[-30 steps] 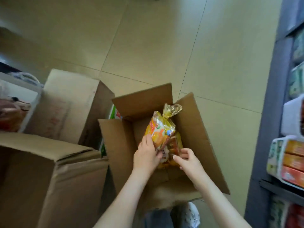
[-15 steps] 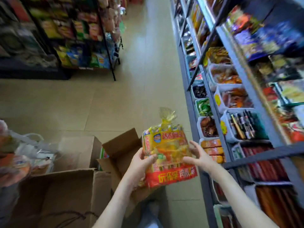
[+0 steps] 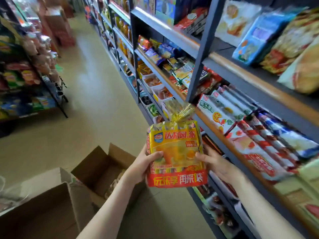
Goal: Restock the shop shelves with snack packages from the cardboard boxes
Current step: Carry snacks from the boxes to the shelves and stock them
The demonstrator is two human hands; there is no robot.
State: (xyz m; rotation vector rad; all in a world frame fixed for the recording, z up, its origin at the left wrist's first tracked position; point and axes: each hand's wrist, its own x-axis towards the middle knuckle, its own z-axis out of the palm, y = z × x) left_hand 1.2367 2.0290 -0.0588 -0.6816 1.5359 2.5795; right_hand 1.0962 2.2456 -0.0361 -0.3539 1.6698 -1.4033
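While the open cardboard box (image 3: 101,168) sits low on the floor at left, I keep my left hand (image 3: 143,167) clasped on one side of the yellow snack bag (image 3: 176,152) and my right hand (image 3: 217,163) on the other. With 2 hands, I think, the soft bag keeps upright, just beside the snack shelf (image 3: 224,135), not yet on it.

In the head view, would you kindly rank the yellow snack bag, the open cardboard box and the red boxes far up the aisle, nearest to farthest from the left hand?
1. Yellow snack bag: gripped by the left hand.
2. Open cardboard box: just below-left, on the floor.
3. Red boxes: far up the aisle, left.
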